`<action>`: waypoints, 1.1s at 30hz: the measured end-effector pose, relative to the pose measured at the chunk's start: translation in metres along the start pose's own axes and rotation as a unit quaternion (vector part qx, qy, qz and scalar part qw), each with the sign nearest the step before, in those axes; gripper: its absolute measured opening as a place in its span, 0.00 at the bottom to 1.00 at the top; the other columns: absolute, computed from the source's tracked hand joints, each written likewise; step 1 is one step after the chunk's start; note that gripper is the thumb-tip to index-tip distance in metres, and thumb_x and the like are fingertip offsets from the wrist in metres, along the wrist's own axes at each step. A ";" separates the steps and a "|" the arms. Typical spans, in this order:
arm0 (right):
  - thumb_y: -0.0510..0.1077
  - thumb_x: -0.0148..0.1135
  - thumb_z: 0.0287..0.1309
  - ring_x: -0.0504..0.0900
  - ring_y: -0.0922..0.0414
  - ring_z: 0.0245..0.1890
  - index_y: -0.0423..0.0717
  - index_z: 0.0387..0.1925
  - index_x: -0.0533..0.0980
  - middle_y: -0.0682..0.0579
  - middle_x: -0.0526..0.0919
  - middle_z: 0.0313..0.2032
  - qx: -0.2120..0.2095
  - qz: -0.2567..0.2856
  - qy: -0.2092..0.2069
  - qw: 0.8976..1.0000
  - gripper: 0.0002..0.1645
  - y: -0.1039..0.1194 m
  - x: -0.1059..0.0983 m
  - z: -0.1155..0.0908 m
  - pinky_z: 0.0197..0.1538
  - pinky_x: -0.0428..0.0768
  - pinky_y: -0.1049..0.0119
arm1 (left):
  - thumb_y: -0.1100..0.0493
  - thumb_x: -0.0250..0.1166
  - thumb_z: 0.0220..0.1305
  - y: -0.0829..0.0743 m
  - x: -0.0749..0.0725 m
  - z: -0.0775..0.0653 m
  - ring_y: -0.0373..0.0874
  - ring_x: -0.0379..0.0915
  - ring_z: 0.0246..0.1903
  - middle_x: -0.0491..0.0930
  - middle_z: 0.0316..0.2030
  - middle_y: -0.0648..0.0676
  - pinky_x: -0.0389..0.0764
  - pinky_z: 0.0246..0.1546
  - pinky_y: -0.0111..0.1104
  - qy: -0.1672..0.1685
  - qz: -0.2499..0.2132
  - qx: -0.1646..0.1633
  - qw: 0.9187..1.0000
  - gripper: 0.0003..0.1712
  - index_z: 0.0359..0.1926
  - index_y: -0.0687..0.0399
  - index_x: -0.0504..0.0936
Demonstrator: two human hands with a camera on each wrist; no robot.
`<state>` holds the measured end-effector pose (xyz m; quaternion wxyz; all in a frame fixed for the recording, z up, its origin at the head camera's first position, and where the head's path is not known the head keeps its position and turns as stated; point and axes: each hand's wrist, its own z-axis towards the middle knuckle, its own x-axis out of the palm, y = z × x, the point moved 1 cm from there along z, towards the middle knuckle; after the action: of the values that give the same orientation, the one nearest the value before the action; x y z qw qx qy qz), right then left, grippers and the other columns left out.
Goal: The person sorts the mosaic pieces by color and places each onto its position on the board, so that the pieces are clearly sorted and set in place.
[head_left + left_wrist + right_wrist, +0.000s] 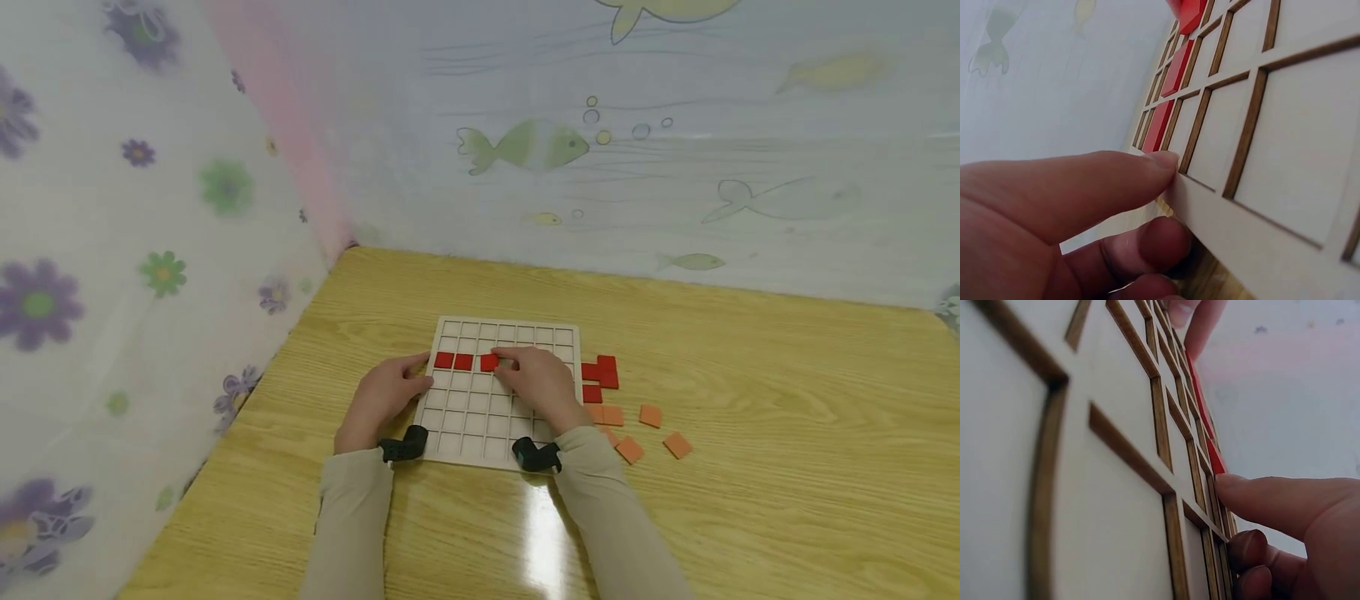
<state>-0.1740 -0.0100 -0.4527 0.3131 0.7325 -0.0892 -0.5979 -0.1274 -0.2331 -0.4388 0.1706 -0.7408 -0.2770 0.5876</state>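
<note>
A pale wooden grid board [457,456] lies on the table. Two red square tiles [453,362] sit side by side in one row at its left. My left hand [378,400] holds the board's left edge, the thumb [1138,178] on the rim and curled fingers [1154,245] against the side. Over the same row, my right hand [542,382] pinches a third red tile [488,362], which lies slightly askew across its cell. In the right wrist view, the thumb [1254,494] touches that tile and the other fingers curl below.
More red tiles [608,372] lie against the board's right side. Several orange tiles [650,416] are scattered nearer and further right, some partly behind my right forearm. A flowered curtain [165,333] borders the wooden table [787,433] on the left; a fish-patterned one hangs behind.
</note>
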 end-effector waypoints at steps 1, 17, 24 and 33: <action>0.52 0.56 0.55 0.67 0.59 0.18 0.67 0.54 0.73 0.59 0.75 0.21 0.000 -0.003 -0.001 1.000 0.22 0.000 0.000 0.000 0.15 0.60 0.67 | 0.50 0.59 0.58 0.000 0.000 0.000 0.44 0.67 0.38 0.76 0.41 0.50 0.66 0.43 0.40 -0.001 0.000 -0.001 1.000 0.28 0.61 0.41 0.68; 0.55 0.56 0.56 0.67 0.60 0.20 0.67 0.54 0.72 0.54 0.79 0.45 -0.022 -0.029 -0.003 0.999 0.22 0.004 0.000 -0.001 0.15 0.60 0.68 | 0.48 0.58 0.58 0.000 0.002 0.000 0.45 0.65 0.32 0.74 0.34 0.49 0.64 0.34 0.36 -0.005 0.007 -0.011 1.000 0.27 0.61 0.38 0.68; 0.56 0.54 0.57 0.56 0.60 0.14 0.68 0.55 0.71 0.50 0.80 0.29 -0.019 -0.050 0.007 0.999 0.22 0.004 0.002 -0.001 0.13 0.54 0.68 | 0.48 0.58 0.58 0.001 0.003 0.001 0.44 0.65 0.32 0.73 0.35 0.49 0.64 0.33 0.35 -0.001 0.007 -0.015 1.000 0.27 0.61 0.37 0.68; 0.56 0.54 0.57 0.51 0.61 0.12 0.67 0.55 0.71 0.55 0.69 0.15 -0.025 -0.053 -0.009 0.998 0.22 0.005 0.003 -0.001 0.12 0.52 0.68 | 0.48 0.59 0.58 -0.001 0.001 0.000 0.45 0.65 0.33 0.74 0.37 0.50 0.65 0.35 0.36 -0.005 0.009 -0.016 1.000 0.27 0.60 0.38 0.68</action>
<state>-0.1706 -0.0149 -0.4519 0.2984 0.7226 -0.0376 -0.6224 -0.1271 -0.2315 -0.4394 0.1522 -0.7433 -0.2801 0.5881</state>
